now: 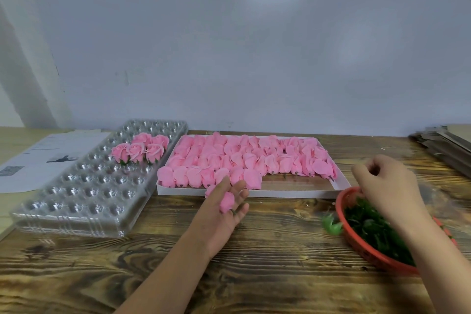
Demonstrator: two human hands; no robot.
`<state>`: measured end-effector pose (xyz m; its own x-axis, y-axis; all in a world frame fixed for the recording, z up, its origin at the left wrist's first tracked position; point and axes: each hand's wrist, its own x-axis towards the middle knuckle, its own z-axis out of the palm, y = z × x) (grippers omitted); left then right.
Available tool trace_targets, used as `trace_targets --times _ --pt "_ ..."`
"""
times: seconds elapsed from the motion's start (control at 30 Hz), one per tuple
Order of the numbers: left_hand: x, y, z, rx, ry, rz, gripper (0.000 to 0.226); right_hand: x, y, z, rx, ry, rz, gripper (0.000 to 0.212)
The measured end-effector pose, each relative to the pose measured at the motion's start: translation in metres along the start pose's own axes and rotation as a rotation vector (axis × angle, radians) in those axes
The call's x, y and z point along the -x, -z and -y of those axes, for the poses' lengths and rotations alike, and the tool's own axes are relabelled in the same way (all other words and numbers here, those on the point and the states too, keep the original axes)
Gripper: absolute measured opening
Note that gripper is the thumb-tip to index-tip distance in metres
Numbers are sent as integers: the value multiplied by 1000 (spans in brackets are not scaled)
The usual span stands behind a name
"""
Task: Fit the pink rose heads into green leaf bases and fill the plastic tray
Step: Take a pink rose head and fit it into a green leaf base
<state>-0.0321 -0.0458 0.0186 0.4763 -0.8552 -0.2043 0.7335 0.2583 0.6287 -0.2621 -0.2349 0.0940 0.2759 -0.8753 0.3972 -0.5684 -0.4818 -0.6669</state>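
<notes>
While my left hand holds a pink rose head loosely btwn fingers near the rose box, my right hand curls over the leaf basket — can't tell if it's got a leaf. Next: pick a base, push the rose in — then into the tray, w/ five done.

We see a clear, glossy plastic tray with moulded cups; matt, soft-looking pink rose heads in a white, matt cardboard box; a red plastic basket of dark green leaf bases; and a table of strongly grained, dull wood.
</notes>
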Motion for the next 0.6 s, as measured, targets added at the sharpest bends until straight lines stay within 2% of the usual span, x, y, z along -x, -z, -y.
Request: trace_targets --times 0.2,0.3,0.43,0.6 --pt "-1 0 0 2 6 5 43 -6 0 -13 153 -33 50 16" --pt "-1 0 0 -6 2 4 49 -5 -1 -14 124 -47 30 22" --pt "-1 0 0 -6 7 3 49 -1 1 -6 129 46 -26 21" --pt "-1 0 1 -22 -3 13 49 13 -8 10 61 118 101 20"
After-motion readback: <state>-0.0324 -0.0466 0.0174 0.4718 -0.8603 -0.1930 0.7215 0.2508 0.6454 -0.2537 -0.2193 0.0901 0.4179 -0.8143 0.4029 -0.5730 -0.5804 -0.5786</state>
